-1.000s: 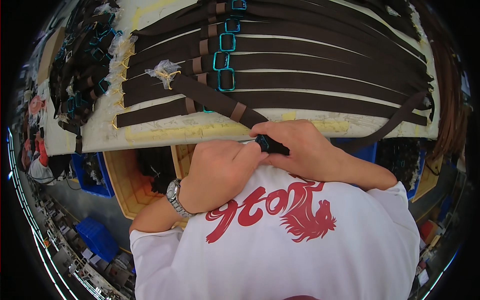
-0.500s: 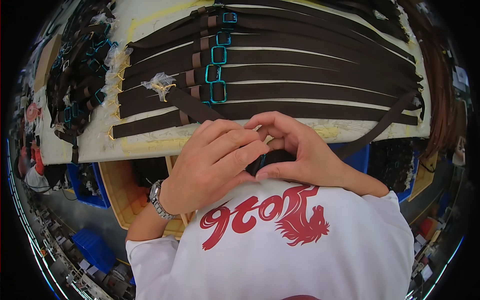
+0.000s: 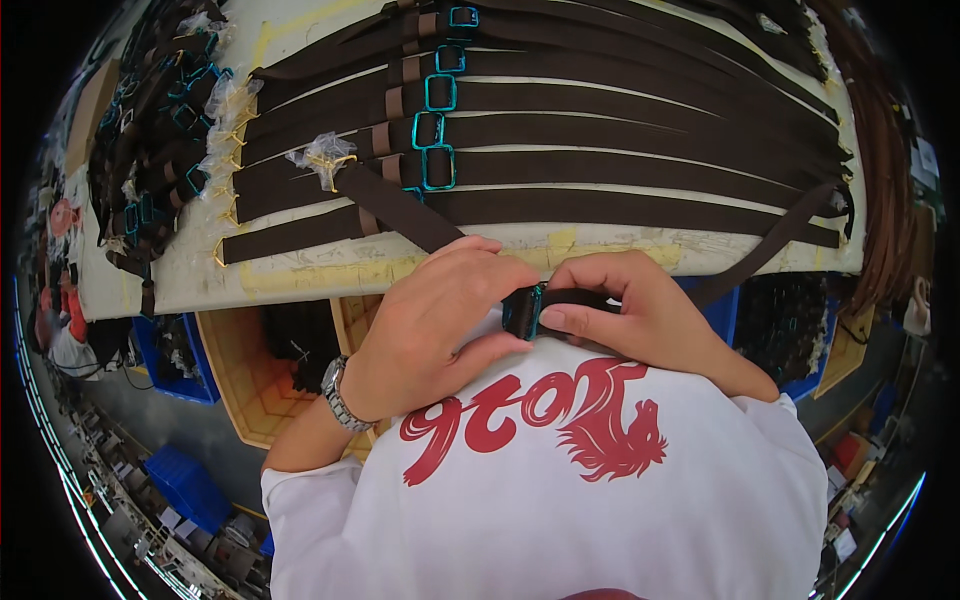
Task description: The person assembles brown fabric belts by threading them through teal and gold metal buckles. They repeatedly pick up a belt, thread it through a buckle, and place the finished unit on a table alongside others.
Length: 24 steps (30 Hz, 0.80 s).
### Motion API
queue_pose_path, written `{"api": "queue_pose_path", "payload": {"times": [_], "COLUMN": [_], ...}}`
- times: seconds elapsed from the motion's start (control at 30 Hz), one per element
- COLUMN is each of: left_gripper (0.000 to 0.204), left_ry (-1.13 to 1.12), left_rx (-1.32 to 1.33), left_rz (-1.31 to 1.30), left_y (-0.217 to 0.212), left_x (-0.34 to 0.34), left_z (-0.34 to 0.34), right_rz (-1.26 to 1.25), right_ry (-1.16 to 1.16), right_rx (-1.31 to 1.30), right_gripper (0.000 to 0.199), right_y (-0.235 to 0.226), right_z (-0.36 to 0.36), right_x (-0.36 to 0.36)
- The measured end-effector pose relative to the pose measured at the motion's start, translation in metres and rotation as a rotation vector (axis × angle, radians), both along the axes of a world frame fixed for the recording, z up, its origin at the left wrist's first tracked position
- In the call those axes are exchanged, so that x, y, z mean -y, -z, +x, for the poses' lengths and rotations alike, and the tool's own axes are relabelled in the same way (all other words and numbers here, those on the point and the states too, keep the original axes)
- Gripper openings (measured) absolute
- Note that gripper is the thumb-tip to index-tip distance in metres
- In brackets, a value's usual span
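A dark brown webbing strap point(image 3: 405, 208) runs between my hands in front of the table's near edge. On it sits a rectangular buckle point(image 3: 521, 313) with teal edges. My left hand point(image 3: 425, 320) is closed round the strap on the buckle's left side, its fingertips at the buckle. My right hand point(image 3: 650, 305) pinches the strap just right of the buckle, thumb against the buckle's edge. The strap's left end carries a gold-coloured metal fitting in clear plastic point(image 3: 326, 160) and lies over other straps. Its right part trails back onto the table. My left palm side is hidden.
Several similar straps point(image 3: 640, 205) with teal-edged buckles lie in rows across the white table point(image 3: 300, 285). More straps are heaped at the far left point(image 3: 160, 160). Under the near edge stand a wooden crate point(image 3: 228, 375) and blue bins point(image 3: 185, 370).
The buckle has come into clear view between my hands. My right hand has lowered its fingers and moved slightly right; my left fingers have drawn back a little to the left.
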<state>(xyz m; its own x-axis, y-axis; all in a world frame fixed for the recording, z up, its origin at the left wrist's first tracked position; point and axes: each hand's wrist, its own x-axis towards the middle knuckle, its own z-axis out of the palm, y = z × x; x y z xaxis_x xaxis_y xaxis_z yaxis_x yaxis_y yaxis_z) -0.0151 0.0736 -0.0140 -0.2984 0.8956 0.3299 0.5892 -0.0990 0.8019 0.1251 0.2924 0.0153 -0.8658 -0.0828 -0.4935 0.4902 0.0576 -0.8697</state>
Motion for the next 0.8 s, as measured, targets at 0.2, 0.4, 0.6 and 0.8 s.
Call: {"api": "queue_pose_path", "payload": {"times": [0.2,0.4,0.6,0.8], "left_gripper": [0.054,0.056,0.054,0.054], "left_ry": [-0.023,-0.093,-0.138,-0.098], "left_rx": [0.121,0.114,0.289,0.260], "left_rz": [-0.086,-0.170,-0.188,-0.170], "left_y": [-0.008,0.001,-0.001,0.010], "left_x": [-0.001,-0.003,-0.001,0.001], "left_z": [0.007,0.021,0.023,0.025], "right_rz": [-0.246,-0.163,-0.368,-0.323], "right_ry": [0.147,0.187,0.135,0.159], "right_rx": [0.164,0.044,0.218,0.137], "right_gripper": [0.012,0.011,0.013,0.016], "right_y": [-0.006,0.016,0.008,0.014], "right_z": [0.010,0.019,0.011,0.018], "right_x": [0.001,0.009,-0.002,0.009]}}
